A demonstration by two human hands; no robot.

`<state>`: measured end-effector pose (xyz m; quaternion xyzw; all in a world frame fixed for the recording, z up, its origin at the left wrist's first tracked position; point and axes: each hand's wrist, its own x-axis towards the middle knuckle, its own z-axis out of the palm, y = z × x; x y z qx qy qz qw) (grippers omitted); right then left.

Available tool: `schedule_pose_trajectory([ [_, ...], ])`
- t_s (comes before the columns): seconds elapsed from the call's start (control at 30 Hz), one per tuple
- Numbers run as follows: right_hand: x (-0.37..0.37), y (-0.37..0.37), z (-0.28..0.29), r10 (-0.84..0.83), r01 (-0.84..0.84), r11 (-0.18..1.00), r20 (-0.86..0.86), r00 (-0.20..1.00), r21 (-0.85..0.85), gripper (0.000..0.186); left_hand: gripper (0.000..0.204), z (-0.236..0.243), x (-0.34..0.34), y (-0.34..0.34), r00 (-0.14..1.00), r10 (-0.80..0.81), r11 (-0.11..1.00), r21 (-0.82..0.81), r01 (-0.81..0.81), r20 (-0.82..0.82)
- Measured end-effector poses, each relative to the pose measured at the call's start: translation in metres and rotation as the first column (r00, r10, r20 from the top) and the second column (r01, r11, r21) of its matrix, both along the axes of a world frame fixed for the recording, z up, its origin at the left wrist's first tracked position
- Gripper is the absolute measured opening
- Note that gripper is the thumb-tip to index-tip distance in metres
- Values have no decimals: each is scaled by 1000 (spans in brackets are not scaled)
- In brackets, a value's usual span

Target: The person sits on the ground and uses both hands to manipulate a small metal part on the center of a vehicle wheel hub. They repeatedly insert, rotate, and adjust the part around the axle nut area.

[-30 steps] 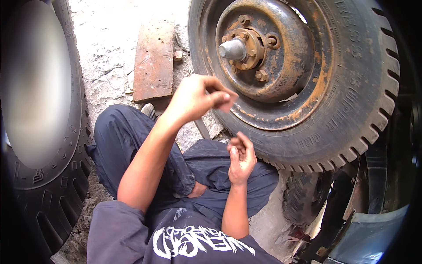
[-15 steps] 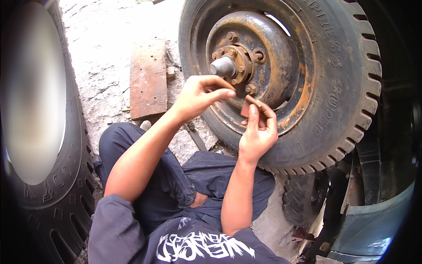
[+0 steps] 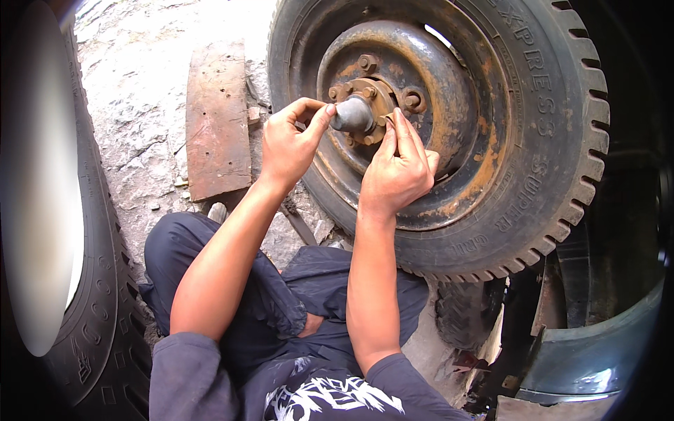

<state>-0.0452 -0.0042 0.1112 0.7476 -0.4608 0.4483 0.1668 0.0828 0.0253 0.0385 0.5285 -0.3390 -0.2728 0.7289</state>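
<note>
A grey metal spindle (image 3: 354, 112) juts from the rusty hub (image 3: 439, 91) of the wheel in front of me. My left hand (image 3: 291, 144) is pinched at the spindle's left end, thumb against it; what lies between those fingertips is hidden. My right hand (image 3: 397, 172) pinches a small brownish sheet (image 3: 390, 118) against the spindle's right side, among the bolts.
The big tyre (image 3: 526, 175) fills the upper right. A weathered board (image 3: 217, 119) lies on broken concrete (image 3: 126, 126) at left, beside another tyre (image 3: 95, 337). My crossed legs (image 3: 182, 245) are below; a blue-grey curved panel (image 3: 590, 358) is at lower right.
The brownish sheet passed from my left hand into my right. Both hands have since moved up to the spindle, the left pinching at its tip, the right at its side.
</note>
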Motion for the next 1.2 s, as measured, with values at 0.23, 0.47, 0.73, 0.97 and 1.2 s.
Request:
schedule_pose_trajectory([
  [0.23,-1,-7,-16,194,-231,965,254,948,125,25,26,3,4,7,999,-20,1000,-14,19,-45],
  [0.47,-5,-10,1,288,-330,916,197,937,227,29,25,5,6,8,999,35,999,-14,-35,-29],
  [0.73,-5,-22,24,365,-390,861,137,921,327,30,27,2,2,6,997,65,997,-31,-66,-30],
  [0.97,-7,-38,32,454,-445,848,38,890,288,28,27,2,-1,5,996,87,996,-26,-87,-10],
  [1.2,-22,-31,29,427,-406,854,9,904,327,27,29,7,3,11,999,31,998,47,-29,-38],
])
